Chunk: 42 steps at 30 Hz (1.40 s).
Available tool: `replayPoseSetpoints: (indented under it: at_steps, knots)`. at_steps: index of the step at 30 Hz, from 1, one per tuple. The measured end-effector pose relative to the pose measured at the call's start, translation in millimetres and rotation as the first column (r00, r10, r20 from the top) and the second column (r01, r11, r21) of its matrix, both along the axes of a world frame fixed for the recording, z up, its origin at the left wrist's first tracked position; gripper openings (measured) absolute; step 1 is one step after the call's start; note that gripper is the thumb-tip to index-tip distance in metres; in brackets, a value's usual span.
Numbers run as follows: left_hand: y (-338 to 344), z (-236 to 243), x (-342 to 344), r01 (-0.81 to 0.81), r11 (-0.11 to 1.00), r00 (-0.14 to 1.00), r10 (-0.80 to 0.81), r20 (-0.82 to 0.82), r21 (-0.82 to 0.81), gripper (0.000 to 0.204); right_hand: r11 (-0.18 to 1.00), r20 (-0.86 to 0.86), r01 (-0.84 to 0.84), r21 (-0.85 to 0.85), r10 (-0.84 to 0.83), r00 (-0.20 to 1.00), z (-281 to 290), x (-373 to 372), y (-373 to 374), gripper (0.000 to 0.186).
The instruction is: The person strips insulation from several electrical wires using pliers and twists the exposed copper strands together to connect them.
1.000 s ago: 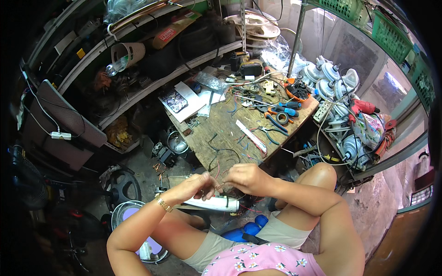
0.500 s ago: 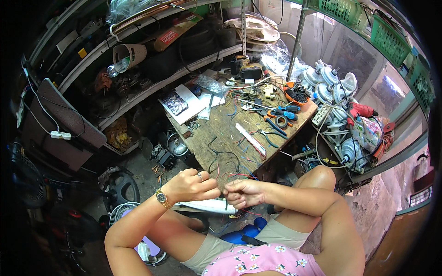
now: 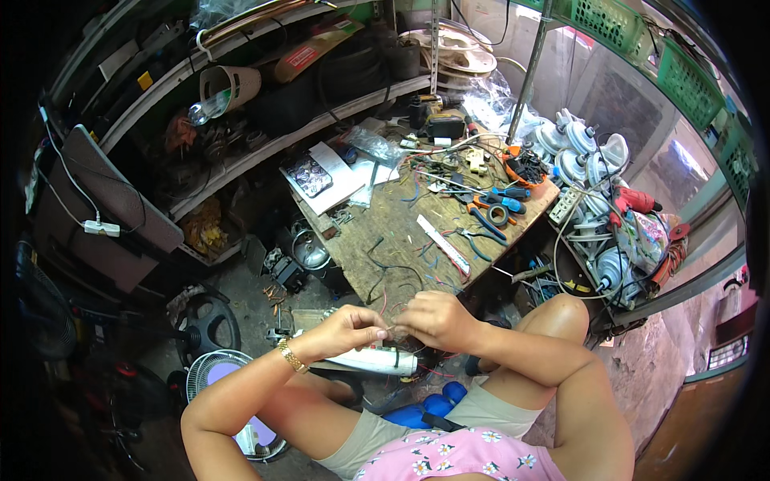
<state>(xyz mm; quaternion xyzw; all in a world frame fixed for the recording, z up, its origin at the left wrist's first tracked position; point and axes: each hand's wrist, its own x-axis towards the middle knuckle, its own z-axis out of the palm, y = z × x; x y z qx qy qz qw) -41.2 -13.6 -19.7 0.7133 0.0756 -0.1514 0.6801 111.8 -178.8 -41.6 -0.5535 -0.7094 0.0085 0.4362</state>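
Observation:
Over the near edge of the workbench, my left hand [image 3: 346, 331] and my right hand [image 3: 437, 319] meet with fingertips pinched. Between them runs a short bit of thin wire, mostly hidden by the fingers. My left hand's thumb and forefinger press together on it, and my right hand's fingers curl over its other side. Just below the hands lies a long white casing [image 3: 385, 361], with thin red wires [image 3: 435, 373] near its right end. Beyond them a black cable [image 3: 393, 268] lies loosely curved on the wooden workbench [image 3: 353, 248].
Pliers [image 3: 475, 243], a roll of tape [image 3: 497, 214] and a white strip [image 3: 443, 244] lie on the bench. White fan motors [image 3: 573, 152] and a red drill [image 3: 634, 200] are piled at right. A fan [image 3: 216, 370] stands by my left leg.
My left hand has turned from a fist to a fingertip pinch. My right hand has rolled over, its back now facing up, and moved slightly up and right.

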Motion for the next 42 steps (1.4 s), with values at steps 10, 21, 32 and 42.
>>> replayPoseSetpoints:
  at_steps: [10, 21, 32, 42]
  knots:
    - [17, 27, 2, -0.627, 0.056, 0.471, -0.767, 0.436, 0.777, 0.018, 0.576, -0.699, -0.783, 0.235, -0.46, -0.547, -31, -28, 4, 0.025]
    - [58, 58, -13, -0.831, 0.141, 0.242, -0.779, 0.579, 0.538, 0.021, 0.499, -0.531, -0.572, 0.651, -0.239, -0.813, 19, -80, 40, 0.03]
    - [233, -162, -130, -0.587, 0.072, 0.535, 0.782, 0.319, 0.806, 0.021, 0.796, -0.846, -0.546, -0.26, -0.461, -0.269, -20, 22, -7, 0.02]
    - [286, -267, -114, -0.657, 0.135, 0.083, 0.991, -0.107, 0.742, 0.04, 0.835, -0.841, -0.295, -0.464, -0.52, -0.149, -21, 75, -61, 0.019]
